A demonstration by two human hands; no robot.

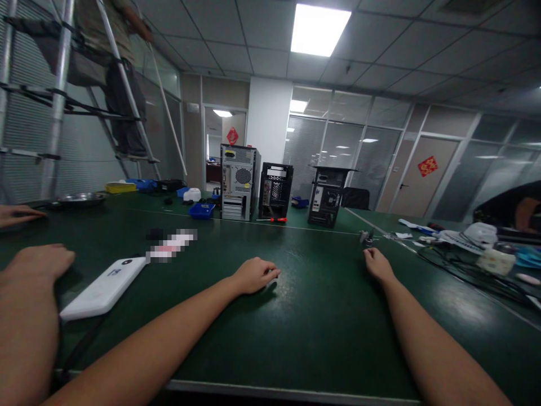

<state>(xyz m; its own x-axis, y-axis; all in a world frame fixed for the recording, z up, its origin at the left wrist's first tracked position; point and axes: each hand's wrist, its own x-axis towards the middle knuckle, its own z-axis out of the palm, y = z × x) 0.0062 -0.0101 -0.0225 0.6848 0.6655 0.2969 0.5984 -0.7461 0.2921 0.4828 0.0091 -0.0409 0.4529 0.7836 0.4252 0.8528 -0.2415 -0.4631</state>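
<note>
My left hand (256, 274) rests on the green table (321, 316) near its middle. Its fingers are curled down, with a pale glint under the fingertips that I cannot name. My right hand (377, 264) lies further right, fingers curled under and hidden from me. A small metal part (367, 237) stands just beyond its knuckles; whether they touch is unclear. A white flat device (103, 287) lies to the left of my left arm.
Another person's forearm and hand (40, 260) lie at the far left, with a second hand (17, 215) behind. Three open computer cases (239, 181) stand at the back with a red screwdriver (276, 219), blue trays (202, 210) and a metal dish (81, 198). Cables and white gear (477, 254) crowd the right. Someone stands on a ladder (122, 107).
</note>
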